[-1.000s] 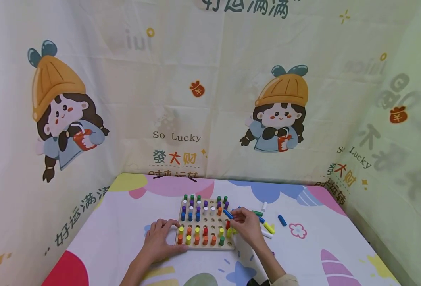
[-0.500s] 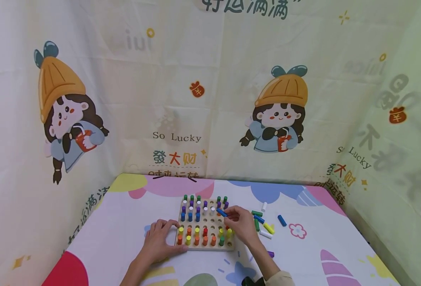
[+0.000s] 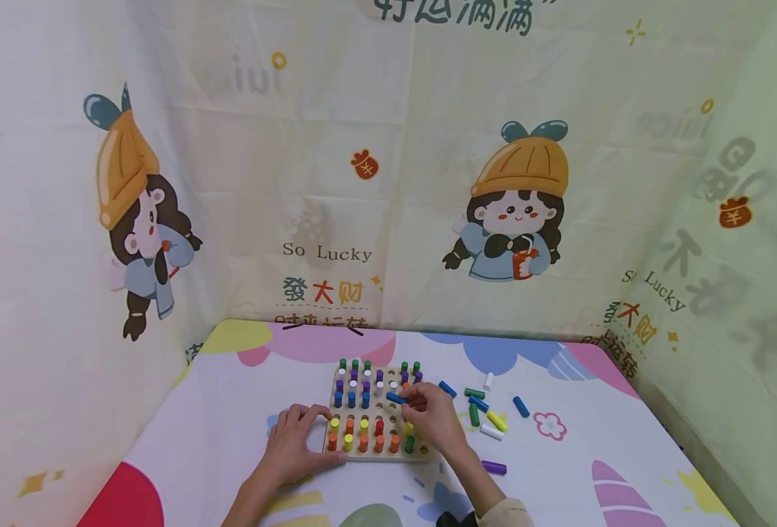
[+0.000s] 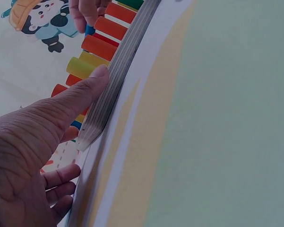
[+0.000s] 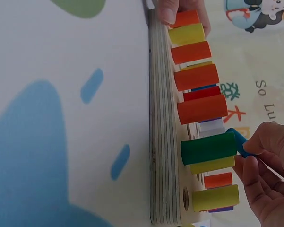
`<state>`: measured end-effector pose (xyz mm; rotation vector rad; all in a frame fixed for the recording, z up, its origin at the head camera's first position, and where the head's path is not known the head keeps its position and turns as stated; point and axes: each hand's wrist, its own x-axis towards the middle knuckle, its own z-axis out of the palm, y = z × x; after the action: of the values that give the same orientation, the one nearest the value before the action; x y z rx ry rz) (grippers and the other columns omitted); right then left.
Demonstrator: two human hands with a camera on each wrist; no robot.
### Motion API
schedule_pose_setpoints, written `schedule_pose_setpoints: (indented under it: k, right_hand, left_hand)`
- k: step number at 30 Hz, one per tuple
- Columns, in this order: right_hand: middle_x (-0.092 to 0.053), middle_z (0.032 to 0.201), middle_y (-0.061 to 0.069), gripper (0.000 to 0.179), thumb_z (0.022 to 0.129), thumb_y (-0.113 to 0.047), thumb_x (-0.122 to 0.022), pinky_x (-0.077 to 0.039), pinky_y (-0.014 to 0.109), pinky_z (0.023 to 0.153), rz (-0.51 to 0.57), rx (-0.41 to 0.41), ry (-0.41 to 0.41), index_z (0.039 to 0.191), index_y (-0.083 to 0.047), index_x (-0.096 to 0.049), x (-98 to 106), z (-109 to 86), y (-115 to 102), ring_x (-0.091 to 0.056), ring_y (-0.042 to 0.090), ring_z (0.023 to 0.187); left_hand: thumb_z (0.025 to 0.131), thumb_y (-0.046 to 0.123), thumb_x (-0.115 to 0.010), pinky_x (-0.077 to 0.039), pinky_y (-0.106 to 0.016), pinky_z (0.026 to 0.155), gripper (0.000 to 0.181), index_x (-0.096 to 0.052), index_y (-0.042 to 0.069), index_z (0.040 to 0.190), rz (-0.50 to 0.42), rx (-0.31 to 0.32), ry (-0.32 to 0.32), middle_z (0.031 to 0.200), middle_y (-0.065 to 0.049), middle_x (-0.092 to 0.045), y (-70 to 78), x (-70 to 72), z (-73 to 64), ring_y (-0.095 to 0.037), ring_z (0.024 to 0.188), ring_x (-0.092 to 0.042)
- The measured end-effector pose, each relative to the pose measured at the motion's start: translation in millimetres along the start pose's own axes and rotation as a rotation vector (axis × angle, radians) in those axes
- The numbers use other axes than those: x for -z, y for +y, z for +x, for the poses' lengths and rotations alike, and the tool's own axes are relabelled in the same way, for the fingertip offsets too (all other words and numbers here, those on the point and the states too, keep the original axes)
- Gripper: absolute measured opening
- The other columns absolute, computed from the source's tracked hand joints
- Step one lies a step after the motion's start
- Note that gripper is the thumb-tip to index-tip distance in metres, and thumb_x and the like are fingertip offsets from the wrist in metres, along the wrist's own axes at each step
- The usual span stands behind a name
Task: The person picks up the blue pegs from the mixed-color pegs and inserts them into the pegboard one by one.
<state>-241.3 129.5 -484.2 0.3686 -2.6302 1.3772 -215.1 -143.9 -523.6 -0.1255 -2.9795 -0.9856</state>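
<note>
A wooden pegboard (image 3: 388, 459) with upright coloured pegs lies on the table. My left hand (image 3: 292, 443) grips its near left corner, the thumb (image 4: 92, 85) along the front edge and the index finger at the left side. Above the board my right hand (image 3: 436, 417) pinches a blue peg (image 3: 395, 398) between thumb and fingertips. That peg is tilted, close over open holes to the right of three upright blue pegs. In the right wrist view a green peg (image 5: 209, 148) partly covers the held blue peg (image 5: 237, 139). The hand hides the board's right side in the head view.
Right of the board lie several loose pegs, among them a purple peg (image 3: 494, 468), a yellow peg (image 3: 496, 420), a white peg (image 3: 491, 432) and a blue peg (image 3: 521, 406). A patterned cloth covers the table; printed curtains (image 3: 401, 183) stand behind and at both sides.
My right hand has carried the blue peg leftward from the board's right edge to over its middle, slightly lower in the head view. The left hand has stayed at the corner.
</note>
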Motion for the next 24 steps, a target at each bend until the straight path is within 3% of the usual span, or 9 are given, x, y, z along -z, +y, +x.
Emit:
schedule_pose_setpoints:
  k: [24]
  right_hand:
    - [-0.067,0.097,0.004,0.017,0.091,-0.005,-0.074,-0.055,0.027,0.075,-0.132,-0.004,-0.103,0.108,-0.005,-0.074,-15,18.1,-8,-0.059,0.015,0.083]
  left_hand:
    - [0.063,0.067,-0.088,-0.036,-0.064,0.101,0.071,-0.059,0.032,0.118,0.002,-0.02,0.007,0.127,-0.012,-0.049,0.6,4.3,0.5,-0.037,0.122,-0.041]
